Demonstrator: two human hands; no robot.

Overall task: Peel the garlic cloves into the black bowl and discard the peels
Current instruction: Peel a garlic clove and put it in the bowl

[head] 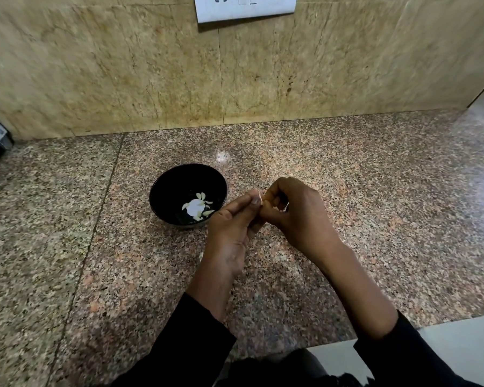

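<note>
1. One black bowl (pixel 188 195).
2. Several peeled garlic cloves (pixel 200 207) inside it; exact number unclear.
3. Two hands: left hand (pixel 233 229), right hand (pixel 296 210).
4. One wall socket plate (pixel 245 7).

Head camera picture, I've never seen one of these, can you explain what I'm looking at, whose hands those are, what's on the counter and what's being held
There is no machine here. A person wears a wide-angle camera on the head, so this one picture looks forward and down at that person's own two bare hands over a speckled granite counter.

The left hand and the right hand meet just right of a black bowl. Between their fingertips they pinch a small pale garlic clove; only a sliver of it shows, so I cannot tell how far it is peeled.

The bowl stands on the counter and holds several peeled garlic cloves around a bright glare at its bottom. A small pale scrap, perhaps peel, lies beside the left wrist. Behind is a tan stone wall with a white socket plate.
</note>
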